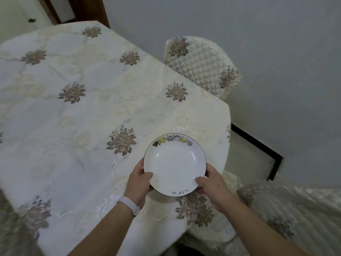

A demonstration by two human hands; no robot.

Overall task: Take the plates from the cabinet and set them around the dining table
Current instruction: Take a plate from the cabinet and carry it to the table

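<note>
1. Right now both hands hold one plate (174,165) over the near right part of the table (77,111).
2. Left hand (138,183) grips the plate's near-left edge: the thumb lies on the white upper face, and the other fingers are hidden beneath the rim.
3. Right hand (212,183) takes the near-right edge the same way, thumb on top and fingers curled under, so each hand is closed on the rim.
4. Whether the plate touches the cloth or sits just above it cannot be told from this view.
5. The plate is round and white with a thin dark edge line. A row of small coloured drawings runs along its far rim, and some handwritten letters sit on the near rim between the two thumbs.
6. A white band (129,205) circles the left wrist.
7. The table wears a cream cloth (55,145) with brownish flower bunches scattered across it; one bunch lies just left of the plate and another just below it.
8. A chair (201,67) in a quilted cream cover with the same flowers stands at the table's far right edge, beyond the plate.
9. Another covered seat (287,215) shows blurred at the lower right, beside the right forearm.
</note>
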